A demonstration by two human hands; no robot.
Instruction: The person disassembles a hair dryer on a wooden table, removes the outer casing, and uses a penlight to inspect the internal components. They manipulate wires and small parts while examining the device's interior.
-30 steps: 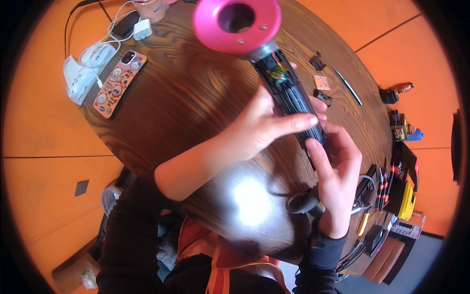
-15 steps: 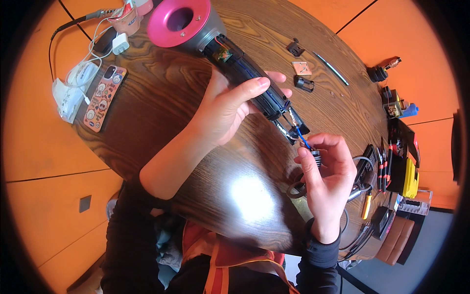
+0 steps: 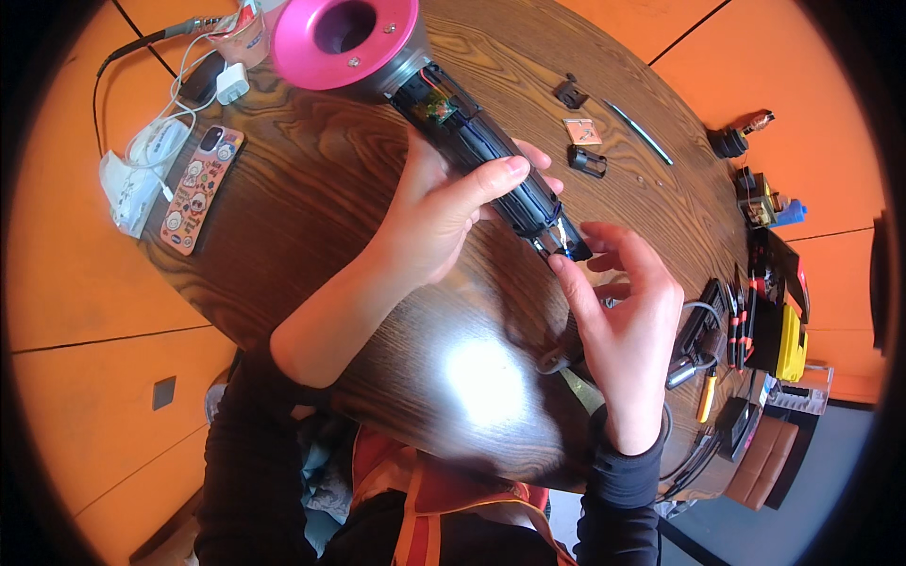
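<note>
With the opened hair dryer above the tabletop, your left hand grips its handle and your right hand pinches its lower end, where a tug could strain exposed wiring.

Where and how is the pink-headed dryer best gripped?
Probably around the middle of its black handle, from the left, thumb over the top and fingers on the far side, as the left hand has it. That stretch is long and narrow; the pink head flares wide, a circuit board shows bare nearby, and the end by the right hand looks open.
</note>
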